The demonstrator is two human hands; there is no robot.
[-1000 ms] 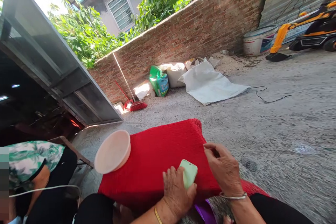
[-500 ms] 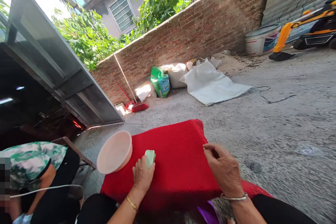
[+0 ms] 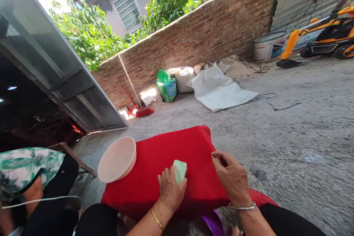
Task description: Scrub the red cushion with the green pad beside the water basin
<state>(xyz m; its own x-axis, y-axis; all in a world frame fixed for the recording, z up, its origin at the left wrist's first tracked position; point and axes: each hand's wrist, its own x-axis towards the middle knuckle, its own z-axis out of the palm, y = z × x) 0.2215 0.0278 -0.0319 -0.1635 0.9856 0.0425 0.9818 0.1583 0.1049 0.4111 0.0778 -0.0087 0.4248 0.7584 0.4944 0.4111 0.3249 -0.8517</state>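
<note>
My left hand (image 3: 172,188) is closed around a pale green scrub brush (image 3: 180,170), whose bristles show along its right side against the red cloth (image 3: 166,151). The cloth covers a low table or stool in front of my knees. At its right edge my right hand (image 3: 231,177) has thumb and forefinger pinched together on the cloth's border. A pale pink plastic basin (image 3: 117,159) sits on the cloth's left end, tilted in this view.
A person in a patterned top (image 3: 24,169) sits at the left, with a white cable (image 3: 41,201) across. Something purple (image 3: 214,223) lies below the cloth. Beyond are a broom (image 3: 144,111), a green bag (image 3: 166,85), a white sheet (image 3: 221,90) and a toy excavator (image 3: 326,42).
My left hand has slid the scrub brush rightward across the red cloth, away from the basin. My right hand keeps its place at the cloth's edge. The view has shifted slightly.
</note>
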